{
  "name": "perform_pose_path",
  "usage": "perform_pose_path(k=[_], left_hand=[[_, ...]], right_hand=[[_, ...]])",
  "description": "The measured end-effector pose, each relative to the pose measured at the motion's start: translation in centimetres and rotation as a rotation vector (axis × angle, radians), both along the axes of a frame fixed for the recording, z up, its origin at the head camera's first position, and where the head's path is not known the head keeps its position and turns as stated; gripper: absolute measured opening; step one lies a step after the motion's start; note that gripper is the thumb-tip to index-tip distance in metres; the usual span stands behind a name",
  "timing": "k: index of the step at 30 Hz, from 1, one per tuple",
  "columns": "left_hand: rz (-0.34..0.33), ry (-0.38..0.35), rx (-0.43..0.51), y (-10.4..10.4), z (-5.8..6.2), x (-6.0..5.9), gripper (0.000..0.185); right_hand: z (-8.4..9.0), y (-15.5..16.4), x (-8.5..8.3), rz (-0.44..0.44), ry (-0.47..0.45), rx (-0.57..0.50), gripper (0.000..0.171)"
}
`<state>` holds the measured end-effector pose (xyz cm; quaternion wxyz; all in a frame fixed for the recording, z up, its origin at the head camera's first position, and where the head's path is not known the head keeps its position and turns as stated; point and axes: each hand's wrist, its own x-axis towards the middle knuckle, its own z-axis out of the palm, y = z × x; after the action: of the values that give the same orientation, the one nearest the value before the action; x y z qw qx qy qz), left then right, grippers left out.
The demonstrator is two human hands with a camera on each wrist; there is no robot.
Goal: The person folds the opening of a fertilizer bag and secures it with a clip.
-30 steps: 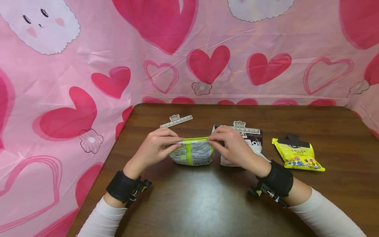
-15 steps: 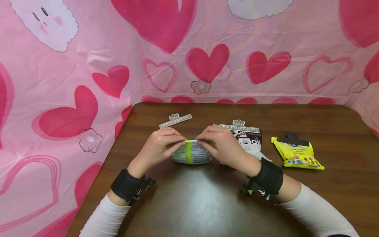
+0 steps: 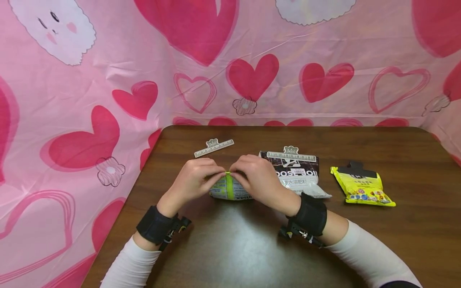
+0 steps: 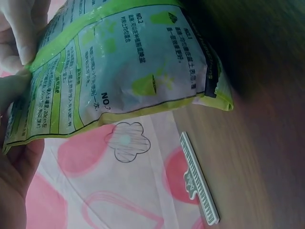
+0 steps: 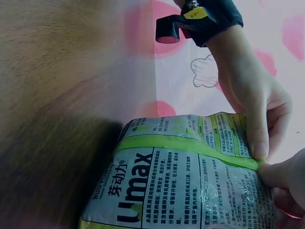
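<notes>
A green-and-white pouch (image 3: 230,189) stands on the brown table (image 3: 252,248) between my hands. My left hand (image 3: 196,176) and right hand (image 3: 252,176) both pinch its top edge, fingertips almost meeting at the green stripe. The left wrist view shows the pouch (image 4: 124,71) printed with small text, fingers (image 4: 19,33) gripping its corner. From the right wrist view, the pouch (image 5: 186,186) reads "U'max", and the left hand (image 5: 255,102) pinches its upper edge.
A grey ruler-shaped clip (image 3: 214,147) lies behind my left hand. To the right lie a black-and-white bag (image 3: 299,174) sealed with a similar clip (image 3: 291,155) and a yellow packet (image 3: 361,188) with a black clip (image 3: 356,170). Pink heart cloth (image 3: 108,100) surrounds the table.
Both hands have slid inward along the pouch's top edge until the fingertips nearly meet. The right arm moved left, uncovering more of the black-and-white bag.
</notes>
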<state>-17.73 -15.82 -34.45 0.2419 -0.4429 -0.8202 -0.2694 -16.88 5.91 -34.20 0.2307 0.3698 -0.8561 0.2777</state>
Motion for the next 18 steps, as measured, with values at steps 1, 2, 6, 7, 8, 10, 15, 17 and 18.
perform_pose_path(k=[1,2,6,7,8,10,15,17,18], left_hand=[[-0.003,-0.003,-0.001,0.00,-0.04,-0.01,0.010],[-0.009,-0.004,0.002,0.01,-0.07,-0.03,0.010],[-0.040,-0.021,0.017,0.03,-0.17,-0.12,0.011],[-0.046,-0.027,0.018,0.03,-0.20,-0.15,0.011],[-0.052,-0.033,0.020,0.01,-0.22,-0.19,0.011],[-0.059,-0.045,0.019,-0.08,-0.28,-0.25,0.010],[-0.069,-0.088,0.008,-0.38,-0.34,-0.25,0.010],[-0.072,-0.106,0.004,-0.46,-0.36,-0.26,0.012],[-0.074,-0.111,0.002,-0.48,-0.38,-0.27,0.012]], right_hand=[[0.01,-0.02,-0.01,0.003,-0.003,0.000,0.003],[0.00,-0.04,-0.04,0.005,-0.003,0.002,0.004],[-0.04,-0.12,-0.14,0.015,-0.009,-0.001,0.005],[-0.06,-0.13,-0.17,0.020,-0.012,-0.001,0.006],[-0.06,-0.13,-0.20,0.027,-0.016,-0.002,0.006],[-0.04,-0.07,-0.25,0.049,-0.031,-0.007,0.006],[0.10,0.40,-0.46,0.111,-0.081,-0.002,0.004],[0.15,0.65,-0.54,0.124,-0.096,0.008,0.004],[0.17,0.78,-0.57,0.126,-0.102,0.014,0.004]])
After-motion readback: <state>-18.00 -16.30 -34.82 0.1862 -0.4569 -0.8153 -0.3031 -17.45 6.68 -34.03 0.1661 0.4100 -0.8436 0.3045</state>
